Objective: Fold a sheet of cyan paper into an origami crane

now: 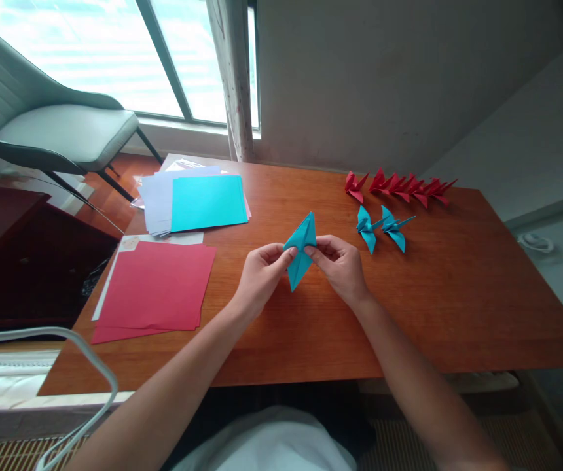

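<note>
A folded blue origami paper point(302, 252), shaped like a long diamond, is held between my two hands over the middle of the table. My left hand point(263, 271) pinches its left corner, thumb on top. On the right corner, my right hand point(339, 267) has the same kind of pinch, with its thumb pressing the near face. The fingers behind the paper are partly hidden. Just right of my right hand stand two blue paper cranes point(392, 229). Behind them is a row of several red paper cranes point(409, 188).
On the wooden table point(458, 294), red paper sheets point(156, 284) lie at the left. Blue sheets point(209, 203) rest on white papers point(158, 199) at the back left. A chair point(65, 134) stands beyond the left edge. A white cable point(92, 356) loops at the lower left.
</note>
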A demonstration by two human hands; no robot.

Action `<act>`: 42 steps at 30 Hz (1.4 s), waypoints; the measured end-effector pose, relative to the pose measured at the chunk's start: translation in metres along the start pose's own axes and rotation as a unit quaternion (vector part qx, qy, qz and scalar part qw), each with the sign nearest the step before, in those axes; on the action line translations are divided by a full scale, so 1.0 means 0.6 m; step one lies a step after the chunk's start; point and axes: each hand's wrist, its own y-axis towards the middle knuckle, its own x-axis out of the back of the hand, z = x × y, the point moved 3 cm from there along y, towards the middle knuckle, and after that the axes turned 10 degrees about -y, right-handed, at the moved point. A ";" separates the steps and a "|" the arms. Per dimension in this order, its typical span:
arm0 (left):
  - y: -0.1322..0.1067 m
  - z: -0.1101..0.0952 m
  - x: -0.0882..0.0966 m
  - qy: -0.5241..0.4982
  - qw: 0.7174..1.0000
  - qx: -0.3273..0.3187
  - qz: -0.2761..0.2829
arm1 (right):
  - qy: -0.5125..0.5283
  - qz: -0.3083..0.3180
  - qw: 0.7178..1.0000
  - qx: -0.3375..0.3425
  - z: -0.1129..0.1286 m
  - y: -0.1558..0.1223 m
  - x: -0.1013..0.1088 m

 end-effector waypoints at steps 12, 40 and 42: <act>-0.002 0.000 -0.003 0.013 1.000 0.001 0.015 | 0.011 0.048 0.999 -0.018 -0.001 0.000 -0.003; -0.006 0.013 -0.015 0.063 0.987 0.064 0.131 | 0.118 -0.096 0.979 -0.135 -0.008 0.016 0.023; -0.004 0.014 -0.013 0.065 0.988 0.063 0.127 | 0.121 -0.115 0.977 -0.131 -0.009 0.017 0.025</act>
